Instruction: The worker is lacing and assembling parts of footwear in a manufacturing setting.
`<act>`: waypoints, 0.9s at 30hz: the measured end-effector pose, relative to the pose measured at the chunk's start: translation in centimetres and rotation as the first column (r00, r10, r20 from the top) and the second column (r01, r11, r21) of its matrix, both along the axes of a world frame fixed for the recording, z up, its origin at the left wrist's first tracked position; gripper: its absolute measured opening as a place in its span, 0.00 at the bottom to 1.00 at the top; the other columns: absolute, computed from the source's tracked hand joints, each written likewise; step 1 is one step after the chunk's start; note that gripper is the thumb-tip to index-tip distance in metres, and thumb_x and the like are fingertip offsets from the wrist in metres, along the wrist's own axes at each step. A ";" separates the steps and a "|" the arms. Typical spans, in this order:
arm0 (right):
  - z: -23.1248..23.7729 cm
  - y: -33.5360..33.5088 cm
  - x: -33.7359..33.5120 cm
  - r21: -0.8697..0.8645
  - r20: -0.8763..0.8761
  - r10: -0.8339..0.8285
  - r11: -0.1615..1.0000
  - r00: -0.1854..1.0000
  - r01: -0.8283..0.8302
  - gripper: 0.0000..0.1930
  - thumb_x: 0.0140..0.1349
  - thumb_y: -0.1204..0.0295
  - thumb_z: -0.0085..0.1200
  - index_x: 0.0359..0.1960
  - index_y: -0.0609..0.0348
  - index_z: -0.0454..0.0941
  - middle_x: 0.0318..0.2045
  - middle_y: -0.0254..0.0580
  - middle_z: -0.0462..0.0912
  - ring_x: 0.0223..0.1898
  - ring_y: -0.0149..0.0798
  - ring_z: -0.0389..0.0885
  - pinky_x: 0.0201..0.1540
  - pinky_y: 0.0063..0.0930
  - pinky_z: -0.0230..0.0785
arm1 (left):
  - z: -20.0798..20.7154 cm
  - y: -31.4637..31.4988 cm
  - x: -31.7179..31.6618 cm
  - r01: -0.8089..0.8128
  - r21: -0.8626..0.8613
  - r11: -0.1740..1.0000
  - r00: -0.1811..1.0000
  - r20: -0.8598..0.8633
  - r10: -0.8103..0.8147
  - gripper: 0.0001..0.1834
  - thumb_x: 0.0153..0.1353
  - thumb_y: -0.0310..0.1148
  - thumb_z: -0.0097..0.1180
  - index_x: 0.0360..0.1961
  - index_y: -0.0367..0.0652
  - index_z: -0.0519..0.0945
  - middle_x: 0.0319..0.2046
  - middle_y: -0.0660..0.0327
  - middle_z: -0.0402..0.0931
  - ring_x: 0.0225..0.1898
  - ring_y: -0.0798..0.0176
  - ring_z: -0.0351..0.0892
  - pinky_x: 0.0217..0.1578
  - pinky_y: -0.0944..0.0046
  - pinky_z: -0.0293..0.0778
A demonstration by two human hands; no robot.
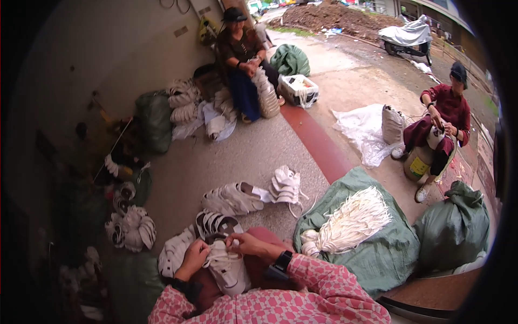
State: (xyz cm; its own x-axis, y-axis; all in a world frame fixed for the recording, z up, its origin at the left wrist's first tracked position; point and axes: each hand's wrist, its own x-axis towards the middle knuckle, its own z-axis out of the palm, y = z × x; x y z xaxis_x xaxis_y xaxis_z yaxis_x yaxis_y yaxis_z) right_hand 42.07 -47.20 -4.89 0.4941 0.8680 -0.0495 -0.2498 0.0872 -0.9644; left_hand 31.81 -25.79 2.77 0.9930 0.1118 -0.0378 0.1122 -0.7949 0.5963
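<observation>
A white lace-up sneaker (232, 275) rests on my lap with its toe toward me. My left hand (195, 258) is closed in a pinch at the left side of its lacing, on what looks like the white shoelace. On the other side, near the shoe's opening, my right hand (247, 244) has fingers and thumb pressed together on the shoelace. The thin lace ends are too small to follow. Just beyond my hands lie stacked dark-lined shoes (213, 222), and white shoes (175, 254) sit by my left wrist.
A bundle of white laces (359, 218) lies on a green sack (388, 264) at my right. Rows of white shoes (232, 198) stand ahead. One seated person (240, 51) works at the back, another (450, 113) at the right. A tied green sack (453, 229) stands near right.
</observation>
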 end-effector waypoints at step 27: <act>7.5 -1.4 -1.8 -0.003 0.016 -0.155 0.988 0.988 0.155 0.17 0.59 0.87 0.49 0.50 0.63 0.75 0.62 0.43 0.66 0.55 0.38 0.75 0.55 0.31 0.71 | -3.3 3.6 -1.2 -0.179 -0.719 0.671 0.984 -0.122 0.131 0.03 0.66 0.26 0.48 0.37 0.37 0.71 0.34 0.60 0.76 0.32 0.71 0.75 0.34 0.70 0.76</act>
